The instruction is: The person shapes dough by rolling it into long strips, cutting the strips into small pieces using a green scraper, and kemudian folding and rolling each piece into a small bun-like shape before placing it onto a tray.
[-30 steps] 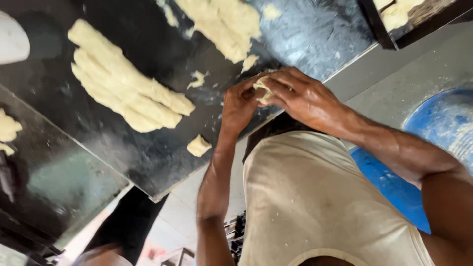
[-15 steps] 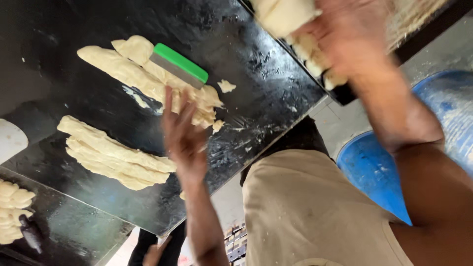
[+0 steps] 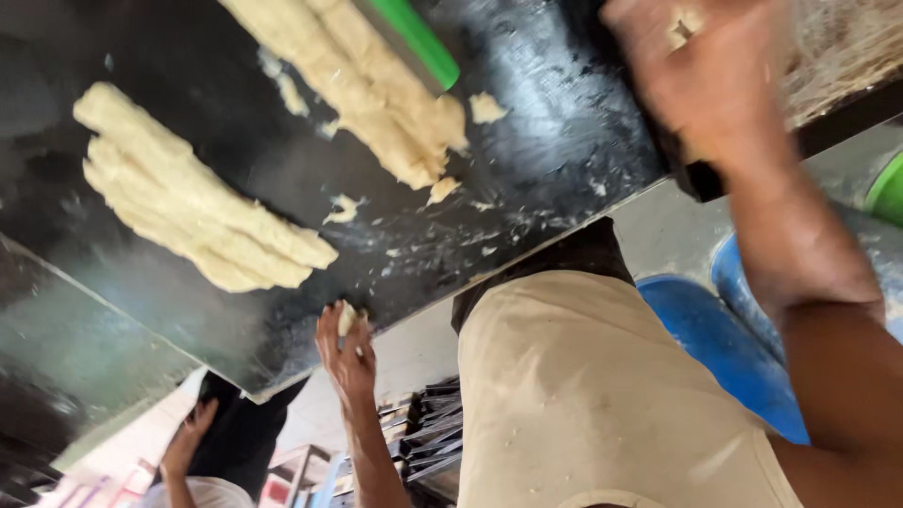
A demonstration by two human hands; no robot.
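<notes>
Two long heaps of pale dough lay on the black worktop point(image 3: 564, 160), and both looked soft, tacky and easy to tear, so a judgement would be that such dough wants lifting from underneath along its length rather than pinching at one end. The larger heap, a bundle of dough ropes point(image 3: 193, 202), sat well above and to the left of the left hand's fingers; the second dough heap point(image 3: 362, 89) lay farther up, its far end touching a green-handled scraper point(image 3: 414, 39). Small dough scraps point(image 3: 346, 209) dotted the bare black surface between them. The left hand point(image 3: 346, 362) hung just at the near edge of the worktop, fingers loosely curled around a small dough piece point(image 3: 346, 318), which seemed light and sticky enough to cling to the fingertips. The right hand point(image 3: 705, 80) was raised and blurred over the far right corner, fingers apparently spread with a bit of dough stuck near them; whether it gripped anything could not be told. Open room lay between the two heaps and along the near edge, beyond which the slab dropped away toward a blue tub point(image 3: 724, 348) beside the person's beige shirt point(image 3: 602, 404). Another person's hand point(image 3: 188, 437) showed low at left.
</notes>
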